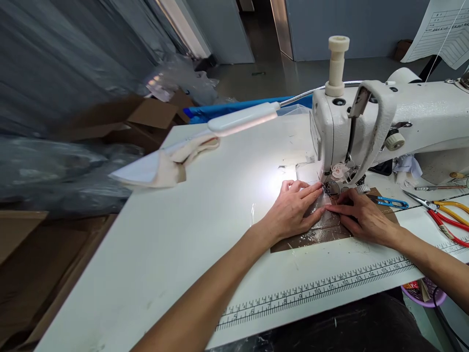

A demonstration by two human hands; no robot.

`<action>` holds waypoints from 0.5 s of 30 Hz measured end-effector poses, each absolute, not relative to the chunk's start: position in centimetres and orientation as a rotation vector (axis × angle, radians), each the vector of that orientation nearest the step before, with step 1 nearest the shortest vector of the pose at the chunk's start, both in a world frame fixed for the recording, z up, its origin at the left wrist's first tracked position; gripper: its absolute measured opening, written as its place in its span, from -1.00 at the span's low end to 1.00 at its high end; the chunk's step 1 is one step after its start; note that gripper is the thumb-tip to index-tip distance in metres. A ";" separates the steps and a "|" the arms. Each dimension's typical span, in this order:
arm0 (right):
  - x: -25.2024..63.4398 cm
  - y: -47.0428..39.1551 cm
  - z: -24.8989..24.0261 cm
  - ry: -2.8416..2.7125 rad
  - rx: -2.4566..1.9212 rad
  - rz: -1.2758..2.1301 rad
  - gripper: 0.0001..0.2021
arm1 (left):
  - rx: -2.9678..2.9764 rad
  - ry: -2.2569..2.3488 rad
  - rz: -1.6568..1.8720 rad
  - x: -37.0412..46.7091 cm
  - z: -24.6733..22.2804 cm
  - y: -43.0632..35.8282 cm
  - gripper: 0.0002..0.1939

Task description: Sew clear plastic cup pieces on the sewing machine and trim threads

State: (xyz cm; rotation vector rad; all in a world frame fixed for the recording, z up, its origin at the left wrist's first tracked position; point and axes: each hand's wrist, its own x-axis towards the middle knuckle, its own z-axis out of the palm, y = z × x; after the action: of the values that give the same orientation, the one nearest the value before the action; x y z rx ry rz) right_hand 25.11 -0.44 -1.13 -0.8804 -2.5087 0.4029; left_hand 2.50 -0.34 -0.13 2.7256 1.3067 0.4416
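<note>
From where I stand, the left hand (293,210) lies flat, its fingers extended and released, upon the clear plastic (326,217) over a brown sheet (293,244). Both are on the white tabletop (198,234), at the sewing machine (331,132)'s head. The right hand (364,217) bends its fingers at the plastic; whether they pinch it, I cannot tell. Blue snips (392,202) lie just beside.

wall (351,29): grey-blue | floor (234,83): grey, glossy | table (190,234): white | lamp (244,119): lit | cardboard boxes (152,115): left of table

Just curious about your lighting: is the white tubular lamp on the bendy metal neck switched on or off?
On: the lamp glows underneath, brightly lighting the white tabletop.
</note>
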 end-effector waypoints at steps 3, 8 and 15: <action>25.2 -0.4 -1.2 -2.511 -0.895 0.420 -0.67 | 2.749 1.298 0.449 2.5 0.0 -0.4 -0.56; 25.2 -0.4 -1.3 -2.509 -0.899 0.439 -0.67 | 2.814 1.302 0.461 2.6 0.1 -0.6 -0.57; 25.2 -0.5 -1.5 -2.483 -0.903 0.426 -0.67 | 2.871 1.290 0.479 2.5 -0.4 -0.5 -0.56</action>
State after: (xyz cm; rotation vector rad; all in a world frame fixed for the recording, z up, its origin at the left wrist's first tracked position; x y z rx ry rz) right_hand 25.18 -0.47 -1.46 -0.9034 -2.4827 0.4264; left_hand 2.55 -0.52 -0.40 2.8714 1.2900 0.4785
